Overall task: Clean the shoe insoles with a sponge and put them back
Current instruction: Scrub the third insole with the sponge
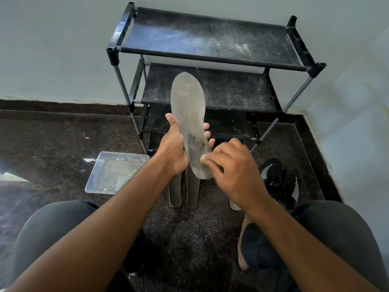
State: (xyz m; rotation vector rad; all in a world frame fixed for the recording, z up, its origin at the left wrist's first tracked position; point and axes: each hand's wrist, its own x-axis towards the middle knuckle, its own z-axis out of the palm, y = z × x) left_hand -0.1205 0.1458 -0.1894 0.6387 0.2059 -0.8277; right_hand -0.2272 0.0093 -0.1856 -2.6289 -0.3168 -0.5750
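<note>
My left hand [175,147] grips a grey, dusty insole [188,106] around its middle, with the toe end pointing up in front of the rack. My right hand [235,167] presses a small yellowish sponge [202,159] against the heel end of that insole; most of the sponge is hidden under my fingers. Two more grey insoles [175,193] [192,194] lie side by side on the floor just below the held one. A black shoe with white stripes [277,182] lies on the floor to the right.
A dusty black three-tier shoe rack [210,51] stands against the wall ahead. A clear plastic tray [109,171] sits on the dark speckled floor at left. Another dark shoe [255,247] lies near my right knee, and a white piece [234,205] shows beneath my right wrist.
</note>
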